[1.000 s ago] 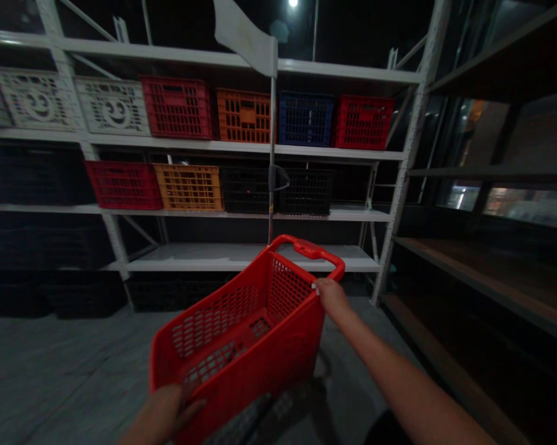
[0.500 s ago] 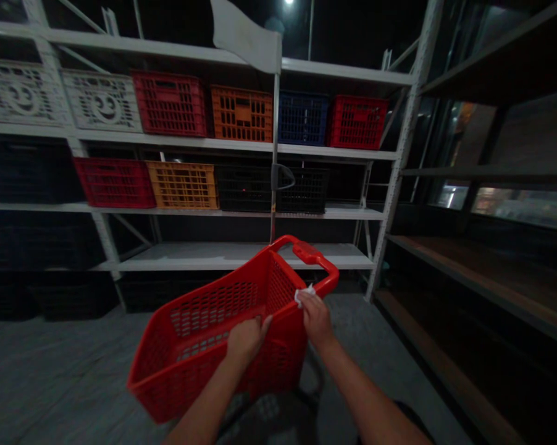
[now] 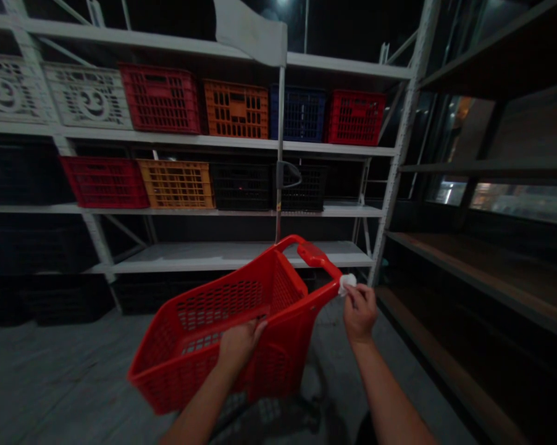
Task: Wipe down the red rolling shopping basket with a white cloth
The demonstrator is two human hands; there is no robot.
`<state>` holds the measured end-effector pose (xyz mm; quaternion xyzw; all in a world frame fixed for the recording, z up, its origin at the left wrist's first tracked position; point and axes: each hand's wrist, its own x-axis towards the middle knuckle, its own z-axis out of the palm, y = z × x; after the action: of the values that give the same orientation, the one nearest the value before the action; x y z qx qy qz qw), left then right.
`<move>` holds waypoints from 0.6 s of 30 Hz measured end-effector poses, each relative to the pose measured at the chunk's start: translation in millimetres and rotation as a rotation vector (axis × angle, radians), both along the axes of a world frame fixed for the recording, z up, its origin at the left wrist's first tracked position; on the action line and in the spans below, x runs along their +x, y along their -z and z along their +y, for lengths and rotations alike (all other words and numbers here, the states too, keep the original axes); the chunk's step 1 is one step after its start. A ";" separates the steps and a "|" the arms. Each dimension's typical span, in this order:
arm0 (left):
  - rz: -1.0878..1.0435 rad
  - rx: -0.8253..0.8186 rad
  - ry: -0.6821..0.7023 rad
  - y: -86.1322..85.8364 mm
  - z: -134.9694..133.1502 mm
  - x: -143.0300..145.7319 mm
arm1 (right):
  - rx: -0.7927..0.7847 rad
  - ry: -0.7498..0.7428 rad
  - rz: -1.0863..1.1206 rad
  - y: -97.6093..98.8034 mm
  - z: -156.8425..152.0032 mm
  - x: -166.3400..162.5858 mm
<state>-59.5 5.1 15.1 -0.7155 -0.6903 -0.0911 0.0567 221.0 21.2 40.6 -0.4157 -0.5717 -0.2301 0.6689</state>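
A red plastic shopping cart [image 3: 278, 358] stands before me, its basket pointing left and its handle to the right. My left hand [image 3: 238, 343] grips the near rim of the basket, thumb on the outer side and fingers over the inside. Pinched in my right hand [image 3: 360, 312] is a crumpled white cloth or tissue [image 3: 347, 284], pressed against the right corner of the cart's handle. A pole [image 3: 280, 210] with a grey clip and a pale flag [image 3: 251, 34] on top rises behind the handle.
White metal shelving [image 3: 241, 267] runs behind the cart. It bears red, orange, blue, black and white crates, such as an orange crate [image 3: 236, 110]. Along the right side stands a dark rack with brown shelves [image 3: 477, 266]. Grey floor [image 3: 75, 383] lies to the left.
My right hand has slid the white cloth along the near side rail to the right, out to the handle's corner. My left hand keeps its hold on the rim.
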 end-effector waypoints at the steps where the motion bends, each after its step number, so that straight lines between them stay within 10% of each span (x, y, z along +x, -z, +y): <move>1: 0.009 -0.003 0.002 0.0 -0.2 0.2 | -0.007 -0.010 0.004 1.0 -3.6 -2.9; 18: 0.031 0.044 0.029 0.0 0.4 1.8 | -0.207 -0.281 0.011 39.6 2.4 -56.2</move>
<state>-57.7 5.5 15.1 -0.7254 -0.6767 -0.0960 0.0815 164.7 23.6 1.0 -0.3996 -0.6412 -0.0720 0.6511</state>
